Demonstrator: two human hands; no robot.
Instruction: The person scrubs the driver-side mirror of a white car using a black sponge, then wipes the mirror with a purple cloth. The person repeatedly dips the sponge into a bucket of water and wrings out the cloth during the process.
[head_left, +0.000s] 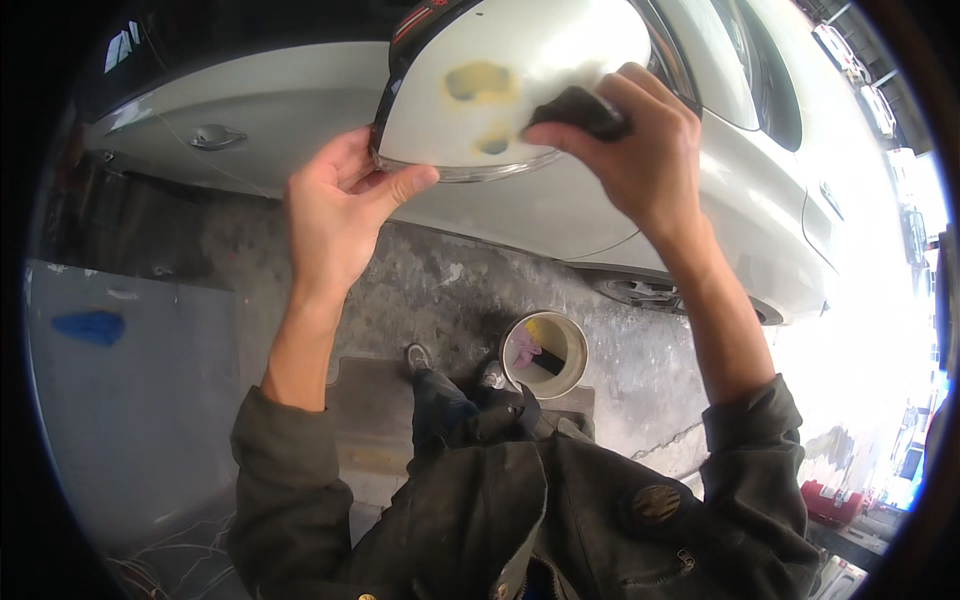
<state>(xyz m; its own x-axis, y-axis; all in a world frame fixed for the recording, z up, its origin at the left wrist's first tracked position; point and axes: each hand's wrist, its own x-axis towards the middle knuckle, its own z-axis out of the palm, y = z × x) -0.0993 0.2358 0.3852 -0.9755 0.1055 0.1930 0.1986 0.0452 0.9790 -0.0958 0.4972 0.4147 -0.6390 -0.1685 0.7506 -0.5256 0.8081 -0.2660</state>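
Observation:
A white car side mirror housing (442, 127) fills the top centre, with yellowish filler patches (480, 81) on its shell and a clear strip along its lower edge. My left hand (349, 191) grips the housing's lower left corner, thumb on the clear strip. In my right hand (649, 127) is a dark, blurred pad (579, 112), pressed between thumb and fingers against the right part of the shell. What the pad is made of cannot be told.
The white car's door (300, 97) lies behind the mirror. A round bucket (583, 356) with a pink cloth (525, 349) inside stands on the floor by my feet. At left, a blue cloth (90, 327) lies on a grey panel (150, 405); loose cables (176, 551) lie lower left.

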